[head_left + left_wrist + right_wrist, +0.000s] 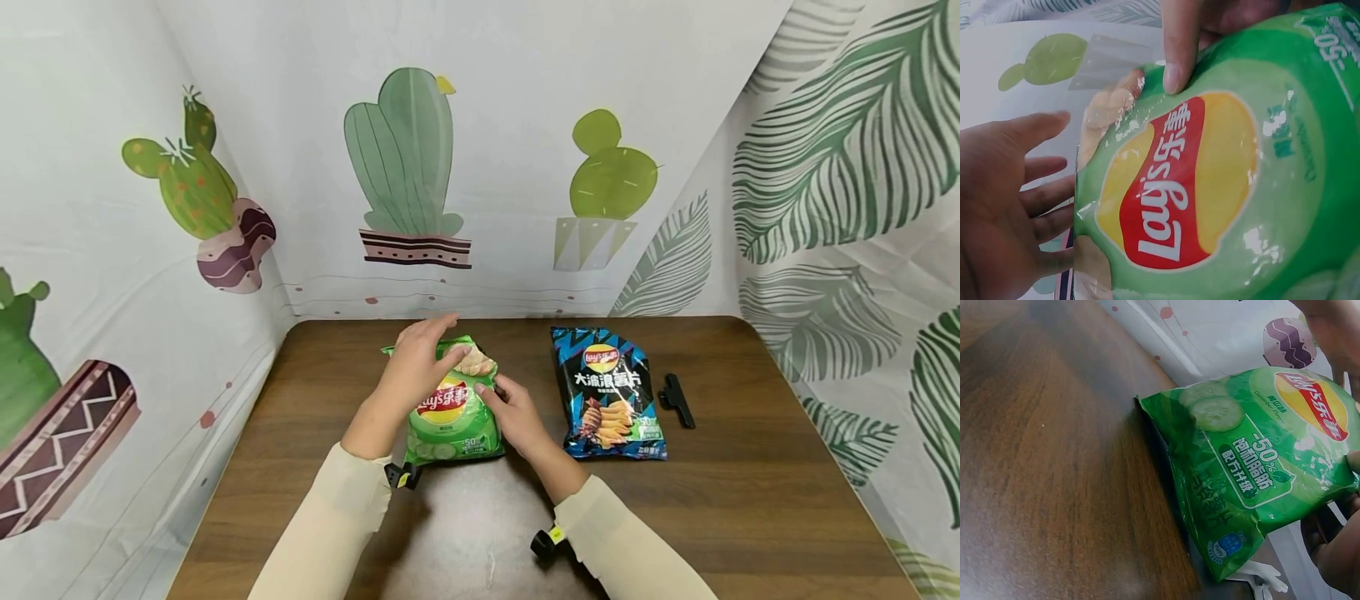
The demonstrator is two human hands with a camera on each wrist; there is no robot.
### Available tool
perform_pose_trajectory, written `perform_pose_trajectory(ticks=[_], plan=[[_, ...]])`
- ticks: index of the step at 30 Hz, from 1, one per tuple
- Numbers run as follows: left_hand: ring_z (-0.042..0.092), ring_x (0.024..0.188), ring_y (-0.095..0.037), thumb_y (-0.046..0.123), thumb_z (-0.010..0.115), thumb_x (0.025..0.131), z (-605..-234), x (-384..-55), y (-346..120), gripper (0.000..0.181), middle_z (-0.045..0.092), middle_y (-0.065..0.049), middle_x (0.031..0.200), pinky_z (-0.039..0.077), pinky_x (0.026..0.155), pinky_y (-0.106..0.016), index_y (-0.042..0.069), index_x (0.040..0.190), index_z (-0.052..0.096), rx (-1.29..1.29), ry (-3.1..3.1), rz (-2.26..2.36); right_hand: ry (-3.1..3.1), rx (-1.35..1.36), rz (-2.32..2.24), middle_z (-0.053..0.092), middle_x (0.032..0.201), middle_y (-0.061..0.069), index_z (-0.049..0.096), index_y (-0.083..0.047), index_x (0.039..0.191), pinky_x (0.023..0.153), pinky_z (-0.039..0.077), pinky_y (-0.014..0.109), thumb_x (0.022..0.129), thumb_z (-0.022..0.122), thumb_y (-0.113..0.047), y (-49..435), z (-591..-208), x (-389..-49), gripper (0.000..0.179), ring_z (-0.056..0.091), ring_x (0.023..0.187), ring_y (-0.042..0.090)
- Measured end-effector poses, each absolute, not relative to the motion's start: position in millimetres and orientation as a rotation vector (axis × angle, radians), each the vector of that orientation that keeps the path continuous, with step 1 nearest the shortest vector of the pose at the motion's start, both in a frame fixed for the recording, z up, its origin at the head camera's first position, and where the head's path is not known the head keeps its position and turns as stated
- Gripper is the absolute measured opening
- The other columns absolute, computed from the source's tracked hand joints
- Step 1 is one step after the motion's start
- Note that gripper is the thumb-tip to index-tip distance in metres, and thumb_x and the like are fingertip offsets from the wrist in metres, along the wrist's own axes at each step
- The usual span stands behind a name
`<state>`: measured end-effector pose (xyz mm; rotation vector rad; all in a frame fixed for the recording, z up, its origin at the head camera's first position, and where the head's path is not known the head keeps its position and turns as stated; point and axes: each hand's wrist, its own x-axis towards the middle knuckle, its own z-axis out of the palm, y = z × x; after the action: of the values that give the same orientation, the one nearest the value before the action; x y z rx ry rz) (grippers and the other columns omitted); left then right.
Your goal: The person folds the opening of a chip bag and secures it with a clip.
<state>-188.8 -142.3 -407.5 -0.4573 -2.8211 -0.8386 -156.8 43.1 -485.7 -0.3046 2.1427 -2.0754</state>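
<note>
A green Lay's chip bag (453,429) stands tilted up from the wooden table, its printed front toward the head camera. My right hand (522,417) grips the bag's right side, thumb on the front and the other fingers behind it. Beside the bag's upper left is my left hand (415,364), its fingers extended and spread. In the left wrist view that hand (1007,206) has its palm toward the bag, fingertips right at the bag's edge. The right wrist view shows the bag's lower end close over the table (1072,481).
To the right lies a blue and black Lay's chip bag (611,396), with a black bag clip (677,402) beside it. A white piece (1263,578) peeks out behind the green bag. A cloth (510,167) printed with cacti and leaves hangs behind the table.
</note>
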Motion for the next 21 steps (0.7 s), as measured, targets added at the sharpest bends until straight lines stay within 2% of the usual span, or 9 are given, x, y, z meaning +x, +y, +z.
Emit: perform_pose_trajectory(ticks=[4, 11, 16, 21], plan=[[0.055, 0.135, -0.032, 0.039, 0.067, 0.098, -405.6, -193.9, -142.5, 0.058, 0.065, -0.009, 0.139, 0.031, 0.118, -0.056, 0.011, 0.147, 0.053, -0.492, -2.895, -0.775, 2.139, -0.311, -2.075, 0.065, 0.090, 0.020, 0.068, 0.002, 0.117, 0.066, 0.050, 0.025, 0.103, 0.059, -0.013, 44.0, -486.1, -156.9, 0.022, 0.059, 0.076, 0.015], [0.064, 0.123, -0.028, 0.036, 0.067, 0.098, -405.8, -196.9, -141.0, 0.044, 0.068, -0.008, 0.133, 0.040, 0.114, -0.054, 0.014, 0.136, 0.063, -0.483, -2.919, -0.769, 2.097, -0.313, -2.080, 0.069, 0.101, 0.023, 0.066, 0.001, 0.125, 0.071, 0.054, 0.027, 0.104, 0.058, -0.014, 45.3, -486.8, -156.9, 0.027, 0.064, 0.082, 0.016], [0.063, 0.124, -0.030, 0.033, 0.066, 0.099, -406.7, -196.8, -140.4, 0.037, 0.067, -0.008, 0.134, 0.040, 0.114, -0.055, 0.015, 0.132, 0.066, -0.481, -2.918, -0.773, 2.100, -0.301, -2.073, 0.067, 0.101, 0.028, 0.066, 0.001, 0.124, 0.070, 0.054, 0.026, 0.104, 0.057, -0.014, 45.6, -486.0, -156.9, 0.027, 0.064, 0.080, 0.016], [0.066, 0.117, -0.029, 0.027, 0.067, 0.099, -408.3, -198.3, -141.3, 0.029, 0.069, -0.008, 0.126, 0.052, 0.102, -0.048, 0.012, 0.124, 0.069, -0.483, -2.880, -0.795, 2.074, -0.280, -2.084, 0.067, 0.097, 0.031, 0.066, 0.005, 0.116, 0.066, 0.054, 0.027, 0.104, 0.057, -0.014, 45.6, -484.7, -157.5, 0.025, 0.063, 0.075, 0.014]])
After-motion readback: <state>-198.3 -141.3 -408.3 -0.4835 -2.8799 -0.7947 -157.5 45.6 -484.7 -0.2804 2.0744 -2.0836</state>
